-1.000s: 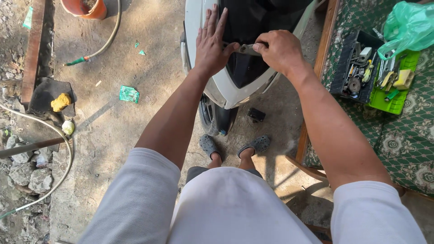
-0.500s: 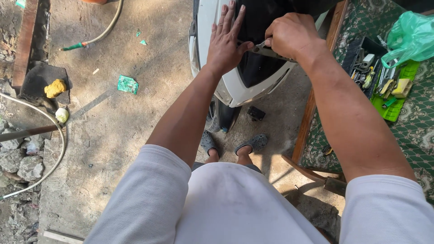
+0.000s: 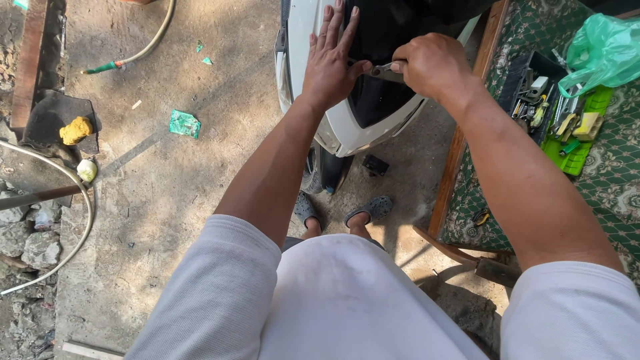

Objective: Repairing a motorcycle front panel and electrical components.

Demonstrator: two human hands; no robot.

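A sunlit concrete yard floor (image 3: 220, 180) fills the left and centre of the frame, rough and stained, with rubble along its left edge. At top centre stands a scooter (image 3: 347, 127), its white body panel wrapping a black inner panel, the front tyre showing just below.

The left hand (image 3: 331, 63) lies flat against the scooter at the seam of white and black, fingers spread and pointing toward the top of the frame, thumb stretched to the right. It grips nothing. Just right of it the right hand (image 3: 433, 65) is curled into a fist around the handle of a metal hand tool (image 3: 383, 69); whether it is pliers or a wrench cannot be told. The tool's silvery head juts out to the left of the fist, over the black panel, and nearly meets the left thumb tip.

At the right edge a green patterned mat (image 3: 620, 193) bears a tool tray (image 3: 563, 123) crowded with small tools, a green plastic bag (image 3: 603, 50) above it. At upper left lie a hose (image 3: 143, 50) with a green nozzle, a yellow sponge (image 3: 75, 129) on a dark mat, and a crumpled green wrapper (image 3: 184, 124). The person's feet in grey sandals (image 3: 369, 210) show below the scooter
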